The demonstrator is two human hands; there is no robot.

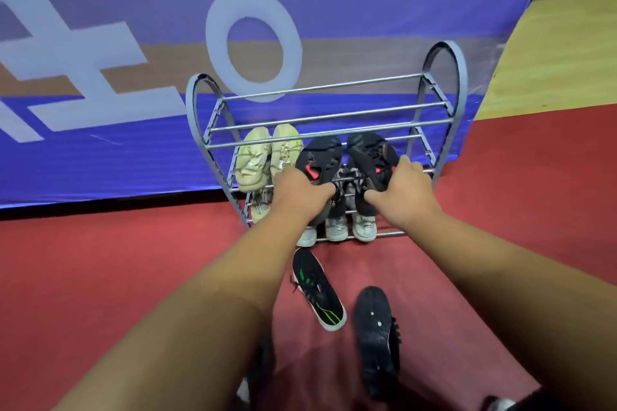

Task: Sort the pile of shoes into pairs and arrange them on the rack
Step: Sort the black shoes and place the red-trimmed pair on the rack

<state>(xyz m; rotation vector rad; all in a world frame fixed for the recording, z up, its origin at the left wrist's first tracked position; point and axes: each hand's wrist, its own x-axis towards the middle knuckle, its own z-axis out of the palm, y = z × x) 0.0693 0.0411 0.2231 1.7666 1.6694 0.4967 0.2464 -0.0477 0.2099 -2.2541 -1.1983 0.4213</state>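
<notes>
A grey metal shoe rack (320, 88) stands against a blue banner. On its middle shelf a pale yellow-green pair (263, 157) sits at the left. Beside it are two black shoes with red marks, the left one (322, 153) and the right one (369, 152). My left hand (298, 192) grips the heel of the left black shoe. My right hand (399, 187) grips the heel of the right one. White sneakers (347, 227) show on the bottom shelf. On the floor lie a black shoe with green stripes (317, 294) and a black shoe on its side, sole showing (375, 340).
The rack's top shelf bars (334, 113) hold nothing. Red floor mat (100, 277) spreads around the rack, with wooden floor (561, 53) at the far right. The blue banner (167, 27) hangs directly behind the rack.
</notes>
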